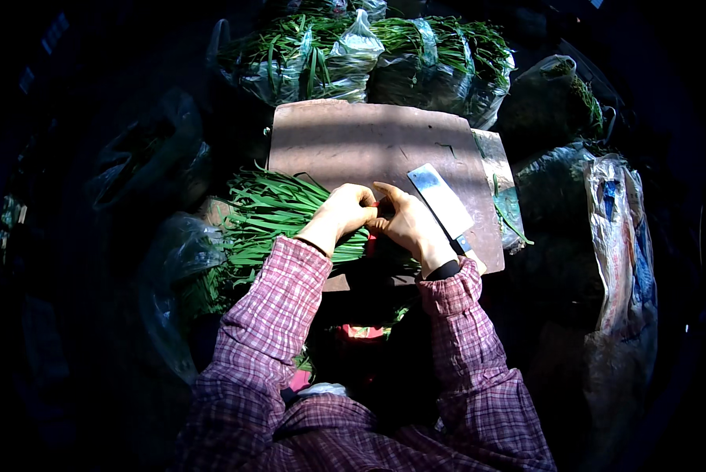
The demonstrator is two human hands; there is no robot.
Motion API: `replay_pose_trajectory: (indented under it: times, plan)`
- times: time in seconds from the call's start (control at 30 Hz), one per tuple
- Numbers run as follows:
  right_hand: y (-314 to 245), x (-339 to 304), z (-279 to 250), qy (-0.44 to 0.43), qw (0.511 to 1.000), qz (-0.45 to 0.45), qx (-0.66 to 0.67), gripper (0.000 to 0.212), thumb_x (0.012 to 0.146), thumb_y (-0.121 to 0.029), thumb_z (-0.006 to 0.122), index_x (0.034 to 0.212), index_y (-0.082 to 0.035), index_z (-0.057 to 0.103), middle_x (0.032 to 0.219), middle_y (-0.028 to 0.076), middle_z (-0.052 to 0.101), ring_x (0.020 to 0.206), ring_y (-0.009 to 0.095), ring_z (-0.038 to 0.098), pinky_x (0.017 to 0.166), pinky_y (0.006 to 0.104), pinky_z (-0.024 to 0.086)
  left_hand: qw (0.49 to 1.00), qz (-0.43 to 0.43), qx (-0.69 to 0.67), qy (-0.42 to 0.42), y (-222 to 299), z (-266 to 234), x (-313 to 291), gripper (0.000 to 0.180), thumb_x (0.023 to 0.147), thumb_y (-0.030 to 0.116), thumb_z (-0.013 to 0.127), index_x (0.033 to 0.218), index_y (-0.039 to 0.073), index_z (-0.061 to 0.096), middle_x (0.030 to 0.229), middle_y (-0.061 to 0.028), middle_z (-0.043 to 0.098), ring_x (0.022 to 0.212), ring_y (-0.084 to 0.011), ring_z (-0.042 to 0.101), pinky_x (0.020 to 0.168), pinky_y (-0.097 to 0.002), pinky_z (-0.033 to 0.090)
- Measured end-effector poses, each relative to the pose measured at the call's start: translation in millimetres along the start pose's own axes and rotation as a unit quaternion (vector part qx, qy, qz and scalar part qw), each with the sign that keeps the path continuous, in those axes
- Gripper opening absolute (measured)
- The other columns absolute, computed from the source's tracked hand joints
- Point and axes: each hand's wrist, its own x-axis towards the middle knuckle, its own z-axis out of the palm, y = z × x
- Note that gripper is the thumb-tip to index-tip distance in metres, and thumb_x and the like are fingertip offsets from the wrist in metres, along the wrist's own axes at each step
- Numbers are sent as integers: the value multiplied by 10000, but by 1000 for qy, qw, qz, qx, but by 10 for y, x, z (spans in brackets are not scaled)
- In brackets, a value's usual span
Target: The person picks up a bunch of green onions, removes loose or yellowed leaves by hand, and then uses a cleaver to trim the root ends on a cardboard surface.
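Observation:
A bunch of garlic chives (pixel 274 214), long, flat and green, lies across the front left of a brown board, its leaf ends fanning to the left. Over the bunch, my left hand (pixel 341 215) is closed, its fingertips on a red tie (pixel 372 240). Facing it, my right hand (pixel 410 226) pinches at the same tie with thumb and fingers; its index finger is raised. How the tie passes under the bunch is hidden. Just right of my right hand a cleaver (pixel 439 200) lies flat on the board, blade pointing away, dark handle near my wrist.
The brown board (pixel 345 141) fills the middle. Behind it lie large plastic-wrapped bundles of chives (pixel 439 59). Clear plastic (pixel 176 267) hangs at the left. On the right are a dark filled bag (pixel 545 98) and a crumpled white-and-blue sack (pixel 612 244). Surroundings are in deep shadow.

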Motion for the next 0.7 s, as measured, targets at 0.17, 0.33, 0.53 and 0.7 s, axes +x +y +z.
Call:
replay_pose_trajectory:
  times: [0.17, 0.33, 0.53, 0.7]
  plan:
    - [54, -52, 51, 30, 1000, -7, -1, 715, 767, -256, 809, 1399, -105, 511, 1167, 193, 678, 1103, 355, 642, 929, 411, 518, 993, 61, 70, 73, 182, -44, -221, 153, 780, 156, 727, 888, 48, 731, 850, -125, 716, 818, -251, 675, 783, -368, 524]
    - [34, -109, 27, 35, 999, 10, 14, 673, 768, -171, 783, 1387, -112, 526, 1154, 185, 685, 1093, 347, 648, 929, 399, 520, 933, 204, 251, 161, 308, -110, -796, 342, 704, 263, 831, 1005, 129, 742, 1025, -75, 700, 996, -283, 644, 906, -393, 501]
    - [94, -117, 107, 84, 996, -28, 28, 609, 762, -130, 768, 1337, -108, 566, 1135, 179, 692, 1080, 336, 656, 922, 387, 525, 903, 282, 192, 262, -2, 320, -826, 177, 753, 177, 768, 924, 140, 742, 905, -28, 700, 849, -245, 668, 767, -378, 528]
    - [98, -140, 189, 98, 990, -56, 87, 371, 766, -107, 793, 1120, -72, 687, 1035, 124, 695, 981, 245, 670, 867, 331, 528, 897, 292, 184, 277, -109, 396, -830, 117, 745, 141, 750, 858, 122, 728, 861, -24, 689, 811, -244, 668, 712, -370, 535]
